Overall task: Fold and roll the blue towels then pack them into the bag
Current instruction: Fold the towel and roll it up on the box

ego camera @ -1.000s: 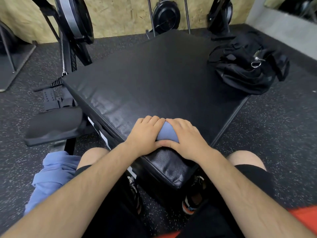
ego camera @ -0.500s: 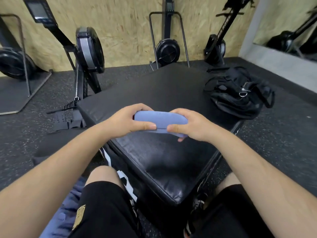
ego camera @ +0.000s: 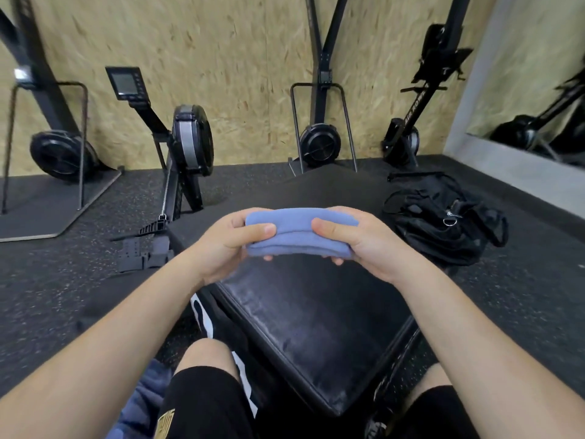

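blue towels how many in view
2. One rolled towel is held over the black pad by the left hand and right hand. A loose blue heap lies on the floor beside the left knee, partly out of view; it may hide more.

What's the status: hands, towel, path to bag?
The left hand and right hand each grip an end of the rolled blue towel. Held above the black pad, not yet in the bag. Path to bag looks open.
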